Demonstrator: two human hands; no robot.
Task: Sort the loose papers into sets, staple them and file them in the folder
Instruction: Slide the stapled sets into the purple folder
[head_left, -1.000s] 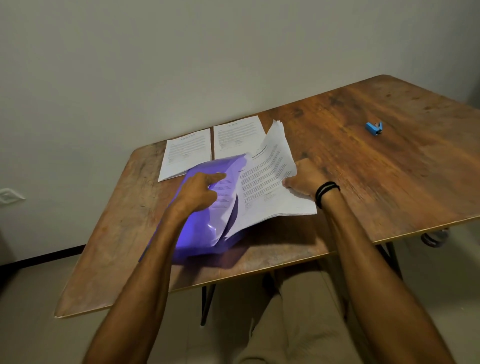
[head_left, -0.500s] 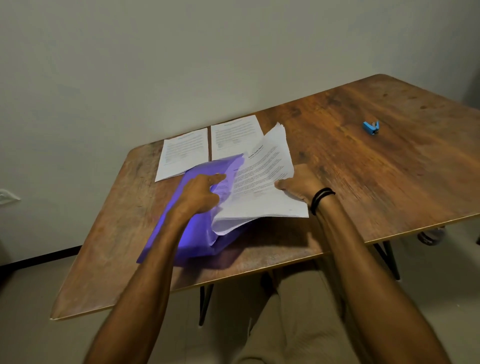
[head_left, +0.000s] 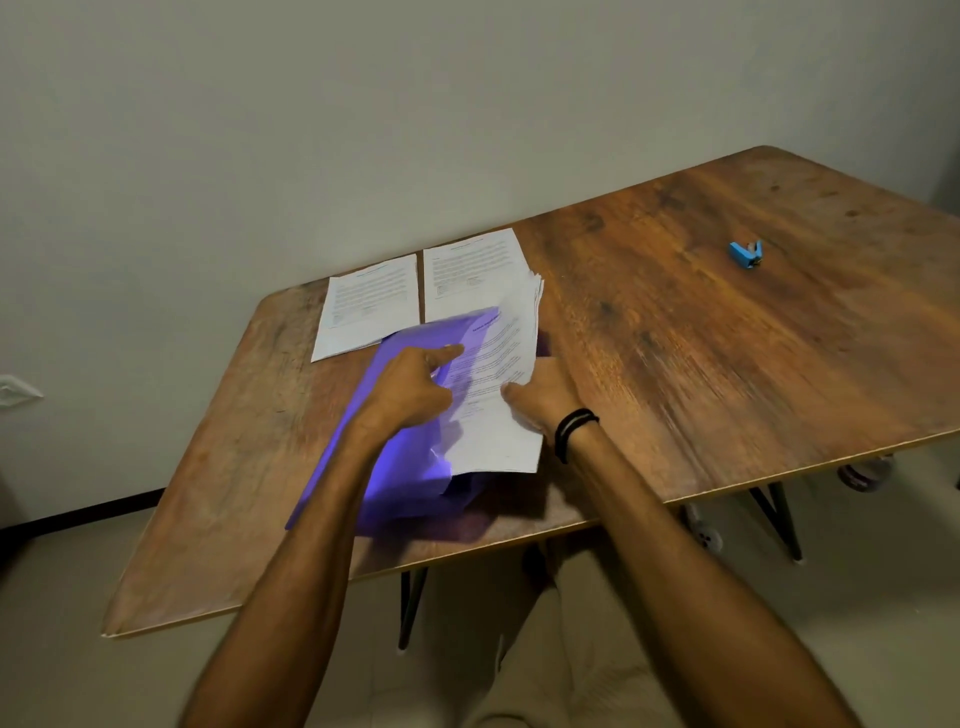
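Near the front edge of the wooden table (head_left: 727, 374) lies a translucent purple folder (head_left: 384, 483), its cover raised by the left hand (head_left: 410, 387), fingers curled, while the right hand (head_left: 543, 397) grips the edge of a printed paper stack (head_left: 498, 415) half inside it. The print is too blurred to read. Two sheets (head_left: 371, 306) lie by the plain wall (head_left: 467, 104); a blue stapler (head_left: 746, 254) sits well apart.
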